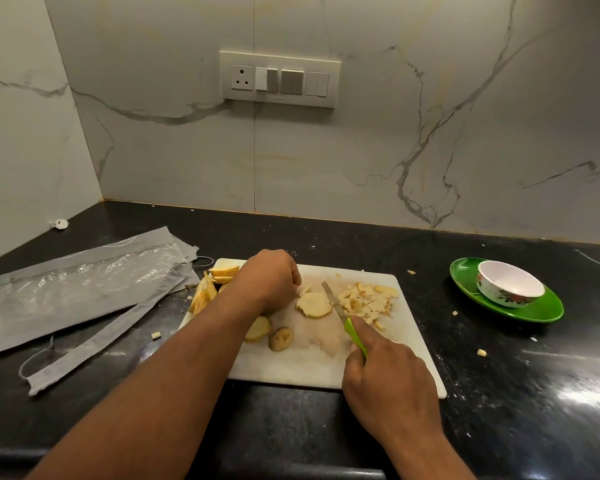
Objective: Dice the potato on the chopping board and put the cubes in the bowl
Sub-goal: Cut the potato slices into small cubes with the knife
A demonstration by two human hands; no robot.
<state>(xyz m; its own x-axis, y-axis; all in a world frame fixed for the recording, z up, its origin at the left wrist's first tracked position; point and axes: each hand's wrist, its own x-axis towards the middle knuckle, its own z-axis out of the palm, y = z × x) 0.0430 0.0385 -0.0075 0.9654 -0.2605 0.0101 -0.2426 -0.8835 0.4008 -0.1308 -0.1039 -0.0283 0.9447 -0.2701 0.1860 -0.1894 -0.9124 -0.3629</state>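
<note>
Potato slices (313,304) lie mid-board on the chopping board (312,362), stiff, wet and likely slippery, left hand (274,280) curled over them, right hand (388,379) clamped round the knife (343,313), bowl (510,284) waiting well apart.

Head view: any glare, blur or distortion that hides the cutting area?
Head view: ceiling-light glare streaks the black counter at right, off the chopping board; wide-angle bending at the wall edges; knife and potato slice sharp, evenly lit; bowl clear.
</note>
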